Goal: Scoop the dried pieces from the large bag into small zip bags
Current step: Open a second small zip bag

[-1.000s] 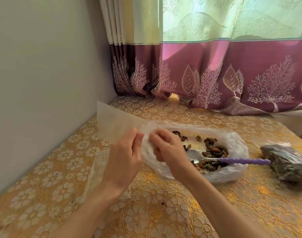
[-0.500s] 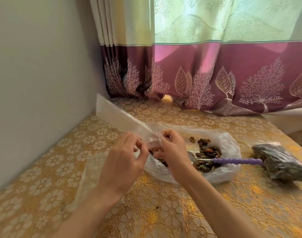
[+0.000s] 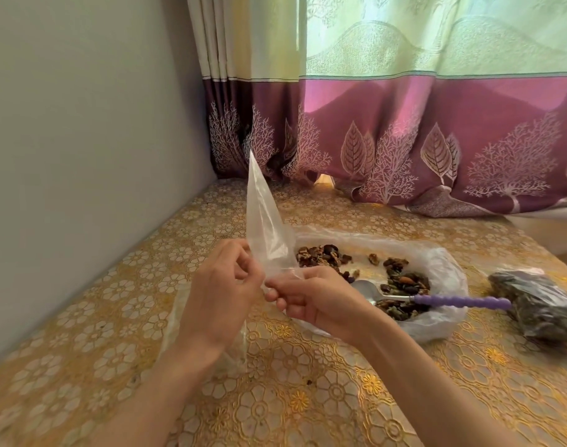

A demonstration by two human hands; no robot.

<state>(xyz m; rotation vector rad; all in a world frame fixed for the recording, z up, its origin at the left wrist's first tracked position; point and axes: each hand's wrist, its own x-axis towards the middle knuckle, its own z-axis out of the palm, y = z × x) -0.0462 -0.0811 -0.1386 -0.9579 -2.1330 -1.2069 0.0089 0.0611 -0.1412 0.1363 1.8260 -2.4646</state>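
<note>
Two hands pinch my small zip bag (image 3: 265, 227) at its mouth, left grip (image 3: 219, 293) and right grip (image 3: 317, 301), above the bench (image 3: 308, 398); beside them the large bag (image 3: 436, 269) lies open, spoon (image 3: 436, 298) inside.

My hands: wall (image 3: 82, 156) blocks 9 o'clock, curtain (image 3: 404, 140) 12; large bag (image 3: 443, 269), spoon (image 3: 459, 301), filled bag (image 3: 540, 308) crowd 3. Bare tablecloth (image 3: 308, 398) at 6 passable.
</note>
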